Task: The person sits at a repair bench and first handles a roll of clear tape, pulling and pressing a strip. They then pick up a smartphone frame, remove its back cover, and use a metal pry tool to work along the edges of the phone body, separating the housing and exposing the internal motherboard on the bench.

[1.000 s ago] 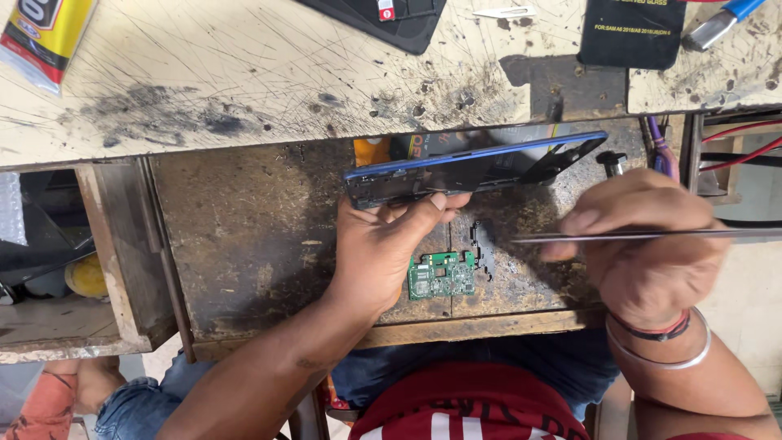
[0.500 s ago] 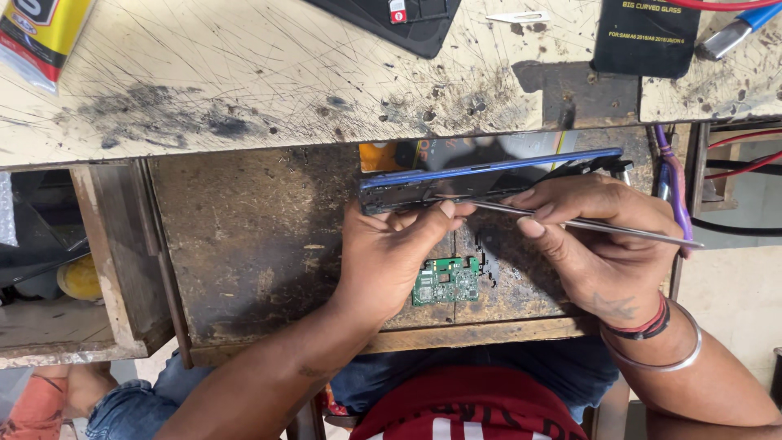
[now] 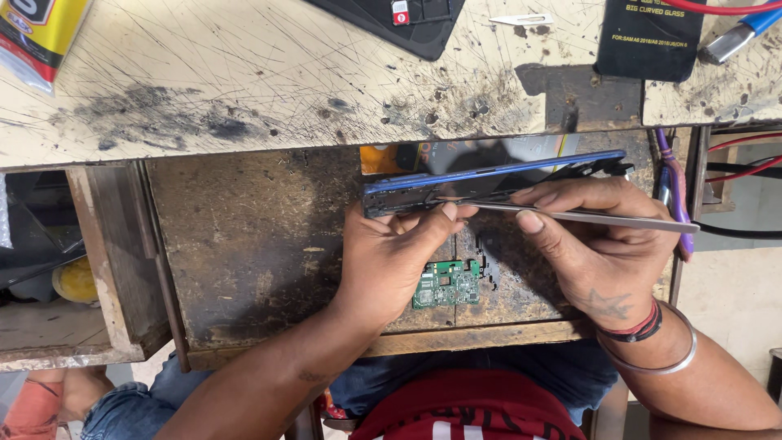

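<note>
While left hand (image 3: 391, 261) grips blue phone frame (image 3: 489, 179) — right hand (image 3: 595, 253) pinches slim steel tweezers (image 3: 603, 217).

A green circuit board (image 3: 446, 283) lies on the worn pull-out shelf (image 3: 244, 244) below the scratched pale worktop (image 3: 244, 73). On that worktop a yellow glue tube (image 3: 37, 28) sits at the far left, a black device (image 3: 399, 20) at the top centre, a small blade (image 3: 521, 19) beside it, and a black packet (image 3: 648, 37) to the right. Red wires (image 3: 737, 151) run at the right edge.
</note>
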{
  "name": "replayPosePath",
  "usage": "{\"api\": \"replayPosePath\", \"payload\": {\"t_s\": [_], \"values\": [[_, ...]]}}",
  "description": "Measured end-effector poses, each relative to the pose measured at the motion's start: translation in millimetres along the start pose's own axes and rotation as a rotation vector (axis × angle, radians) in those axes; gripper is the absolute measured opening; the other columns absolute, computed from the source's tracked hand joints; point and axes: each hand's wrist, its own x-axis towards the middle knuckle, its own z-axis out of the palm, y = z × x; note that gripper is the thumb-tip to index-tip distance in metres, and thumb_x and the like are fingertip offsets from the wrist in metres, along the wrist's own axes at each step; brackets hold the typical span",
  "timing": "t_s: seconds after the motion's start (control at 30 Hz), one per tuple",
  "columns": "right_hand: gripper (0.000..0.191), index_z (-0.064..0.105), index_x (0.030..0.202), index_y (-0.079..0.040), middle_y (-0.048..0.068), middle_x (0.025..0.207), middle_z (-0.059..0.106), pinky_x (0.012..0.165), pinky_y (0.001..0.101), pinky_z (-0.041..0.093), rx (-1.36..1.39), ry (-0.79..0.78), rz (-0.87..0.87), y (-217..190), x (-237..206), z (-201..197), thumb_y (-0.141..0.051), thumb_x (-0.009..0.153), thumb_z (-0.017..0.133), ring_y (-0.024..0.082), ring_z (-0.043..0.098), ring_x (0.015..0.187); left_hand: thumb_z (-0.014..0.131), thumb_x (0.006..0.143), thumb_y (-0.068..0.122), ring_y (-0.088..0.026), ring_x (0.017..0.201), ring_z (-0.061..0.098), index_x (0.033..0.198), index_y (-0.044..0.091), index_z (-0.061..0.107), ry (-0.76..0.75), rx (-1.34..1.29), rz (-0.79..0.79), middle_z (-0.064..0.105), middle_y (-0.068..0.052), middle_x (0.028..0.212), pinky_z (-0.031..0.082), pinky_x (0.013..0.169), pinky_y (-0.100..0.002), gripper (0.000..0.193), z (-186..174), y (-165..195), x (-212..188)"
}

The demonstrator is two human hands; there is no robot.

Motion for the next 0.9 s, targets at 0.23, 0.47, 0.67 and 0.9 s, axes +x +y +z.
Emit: {"api": "replayPosePath", "payload": {"t_s": [0.23, 0.47, 0.67, 0.9], "values": [[0.016, 0.064, 0.102, 0.003, 0.015, 0.101, 0.074, 0.085, 0.026, 0.061, -0.046, 0.032, 0.015, 3.3, -2.1, -0.2, 0.005, 0.097, 0.08, 0.017, 0.075, 0.096, 0.067, 0.1, -0.002, -0.022, 0.103, 0.076, 0.113, 0.001, 0.068, 0.011, -0.003, -0.01, 0.075, -0.009, 0.11, 0.064, 0.089, -0.035, 0.013, 1.1, 0.6, -0.8], [0.017, 0.065, 0.102, 0.002, 0.013, 0.101, 0.074, 0.087, 0.0258, 0.061, -0.057, 0.045, 0.004, 5.2, -4.7, -0.7, 0.005, 0.097, 0.081, 0.017, 0.075, 0.097, 0.068, 0.1, -0.001, -0.021, 0.104, 0.076, 0.113, 0.0, 0.068, 0.013, -0.003, 0.003, 0.075, -0.011, 0.11, 0.065, 0.09, -0.035, 0.013, 2.5, -0.6, -0.6], [0.018, 0.065, 0.103, 0.002, 0.012, 0.101, 0.073, 0.083, 0.0238, 0.06, -0.085, 0.076, 0.021, 6.4, -6.7, -0.5, 0.005, 0.096, 0.082, 0.015, 0.074, 0.095, 0.067, 0.1, 0.001, -0.02, 0.105, 0.075, 0.113, 0.0, 0.068, 0.007, 0.036, -0.024, 0.075, -0.011, 0.108, 0.065, 0.09, -0.034, 0.013, 4.0, 3.3, -0.5], [0.018, 0.064, 0.102, 0.002, 0.013, 0.1, 0.074, 0.085, 0.0234, 0.06, -0.091, 0.071, 0.003, 4.8, -5.5, 0.1, 0.006, 0.098, 0.081, 0.014, 0.074, 0.094, 0.068, 0.099, 0.002, -0.018, 0.104, 0.075, 0.114, -0.002, 0.067, 0.01, 0.048, -0.026, 0.076, -0.012, 0.107, 0.064, 0.09, -0.033, 0.015, 6.3, 7.0, -0.5]]}}
